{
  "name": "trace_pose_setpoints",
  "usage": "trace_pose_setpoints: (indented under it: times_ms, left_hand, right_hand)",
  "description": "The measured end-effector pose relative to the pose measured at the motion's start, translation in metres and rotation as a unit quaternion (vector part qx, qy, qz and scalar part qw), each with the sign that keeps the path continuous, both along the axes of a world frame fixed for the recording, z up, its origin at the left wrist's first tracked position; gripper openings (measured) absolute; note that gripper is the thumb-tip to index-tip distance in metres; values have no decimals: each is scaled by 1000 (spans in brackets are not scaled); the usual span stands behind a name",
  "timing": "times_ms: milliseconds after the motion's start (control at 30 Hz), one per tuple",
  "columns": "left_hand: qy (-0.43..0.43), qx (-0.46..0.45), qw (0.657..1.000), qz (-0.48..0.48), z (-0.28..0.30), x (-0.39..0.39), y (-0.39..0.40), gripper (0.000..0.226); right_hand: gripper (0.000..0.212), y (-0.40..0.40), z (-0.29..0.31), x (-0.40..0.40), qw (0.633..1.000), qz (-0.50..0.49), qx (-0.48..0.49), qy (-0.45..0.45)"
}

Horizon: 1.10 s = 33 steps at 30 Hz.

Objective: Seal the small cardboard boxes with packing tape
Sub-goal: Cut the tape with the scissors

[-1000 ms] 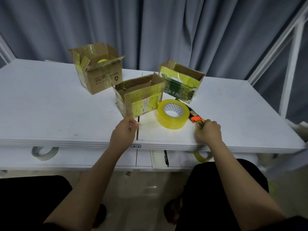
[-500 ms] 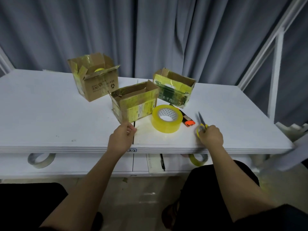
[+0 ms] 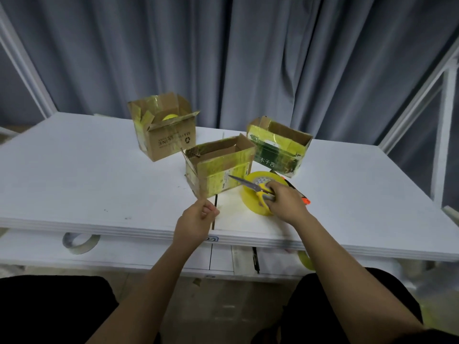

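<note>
- Scissors [image 3: 250, 186] pointing at the middle box [image 3: 219, 167], right hand [image 3: 285, 203] gripping their handles.
- Left hand [image 3: 196, 219] pinching something unclear before that box.

Three open boxes on table [image 3: 74, 175]: one rear-left [image 3: 165, 135], one centre [image 3: 218, 170], one right [image 3: 279, 150]; tape roll [image 3: 250, 202] in front, btwn centre & right.

Three boxes [image 3: 218, 167], perhaps four tape rolls [image 3: 258, 192], one scissors [image 3: 250, 186].
</note>
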<state>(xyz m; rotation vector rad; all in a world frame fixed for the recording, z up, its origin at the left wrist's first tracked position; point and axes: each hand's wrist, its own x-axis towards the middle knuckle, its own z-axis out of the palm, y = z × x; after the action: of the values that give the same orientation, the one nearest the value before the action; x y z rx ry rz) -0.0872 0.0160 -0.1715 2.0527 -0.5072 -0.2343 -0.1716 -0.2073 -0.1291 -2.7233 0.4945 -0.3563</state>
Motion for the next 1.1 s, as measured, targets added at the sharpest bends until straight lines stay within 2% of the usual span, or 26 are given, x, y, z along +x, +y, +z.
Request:
trace_pose_setpoints:
  times_ms: [133,300,467,567,700,833,967,1100]
  left_hand:
    - [-60,8,998,-28,1,-2,4,11]
    - [-92,-2,995,-36,3,-8,14,19]
    - [-61,-13,998,-12,6,1,25,22]
    - [-24,-11,1000,11,7,13,24,16]
    - [-3,-6,1000,17,8,24,22,12]
    - [1,3,1000,16,11,29,22,18]
    - [-13,25,999,21,16,29,21,18]
    - [-25,38,999,24,15,27,22,11]
  right_hand:
    - [16,1,-9,2,996,-25,-84,-8]
    - [21,14,-13,6,994,-47,-95,-32]
    - [22,25,-8,12,993,-68,-97,7]
    - [22,22,7,7,993,-66,-101,-9]
    - [25,13,44,-4,982,-16,-186,28]
    - [36,15,75,-6,939,38,-313,134]
    - [56,29,94,1,864,76,-443,226]
    - [52,46,105,12,820,96,-496,271]
